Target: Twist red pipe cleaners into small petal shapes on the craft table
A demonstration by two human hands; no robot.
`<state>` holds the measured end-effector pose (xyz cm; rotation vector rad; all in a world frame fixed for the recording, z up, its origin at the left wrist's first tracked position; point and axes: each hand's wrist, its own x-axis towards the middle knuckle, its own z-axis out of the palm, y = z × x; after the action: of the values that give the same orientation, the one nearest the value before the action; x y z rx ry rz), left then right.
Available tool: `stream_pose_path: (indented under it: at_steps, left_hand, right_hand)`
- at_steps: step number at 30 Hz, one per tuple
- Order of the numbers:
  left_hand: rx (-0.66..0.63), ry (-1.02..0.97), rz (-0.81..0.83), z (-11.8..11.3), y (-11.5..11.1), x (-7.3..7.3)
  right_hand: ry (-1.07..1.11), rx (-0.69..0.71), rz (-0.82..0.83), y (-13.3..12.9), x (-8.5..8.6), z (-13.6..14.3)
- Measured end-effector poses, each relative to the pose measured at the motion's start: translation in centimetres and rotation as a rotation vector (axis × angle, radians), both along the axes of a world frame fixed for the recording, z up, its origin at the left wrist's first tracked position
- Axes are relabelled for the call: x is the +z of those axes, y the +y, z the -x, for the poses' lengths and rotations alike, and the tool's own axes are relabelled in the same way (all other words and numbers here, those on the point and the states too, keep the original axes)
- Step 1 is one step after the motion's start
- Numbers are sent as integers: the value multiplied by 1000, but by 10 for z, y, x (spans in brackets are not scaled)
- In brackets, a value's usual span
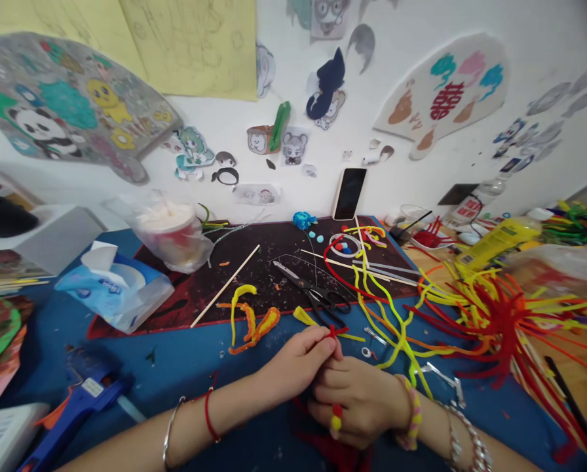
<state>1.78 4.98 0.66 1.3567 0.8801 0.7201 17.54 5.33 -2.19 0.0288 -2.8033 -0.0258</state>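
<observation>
My left hand [296, 364] and my right hand [357, 400] meet at the lower middle of the head view. Between their fingertips is a small red pipe cleaner piece [333, 332], pinched by the left fingers, with the right fingers pressed against them. The rest of the right fingers are curled. Just beyond the hands lie black-handled scissors [318, 293], partly open. Orange and yellow pipe cleaner shapes [259, 328] rest to their left, and loose yellow strands [386, 308] to their right. Below the hands, more red material is blurred and partly hidden.
A blue glue gun [84, 393] and a tissue pack [116, 285] are at left, near a wrapped cup [168, 229]. A phone [350, 193] leans on the wall. Bundled pipe cleaners [504, 321] and a yellow bottle [500, 241] are at right.
</observation>
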Motion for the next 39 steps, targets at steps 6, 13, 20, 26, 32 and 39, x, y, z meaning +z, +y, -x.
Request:
stream_pose_path:
  at_steps: [6,13,20,26,32,39]
  left_hand:
    - [65,10,-82,3,4,-7]
    - [-45,57,-46,5,-1,-4]
    - [-61,54,-44,6,-1,-5]
    - [-63,20,19,5,-1,-6]
    - [-61,26,37,5,-1,-7]
    - [-66,108,-10,6,0,-5]
  right_hand:
    - [391,-351,-22,0,18,-13]
    - [471,-723,32,13,15,-19]
    - [415,-625,88,18,11,-25]
    - [410,-636,74,21,11,-27]
    - [382,-641,99,21,12,-25]
    - [358,-656,119,21,11,-25]
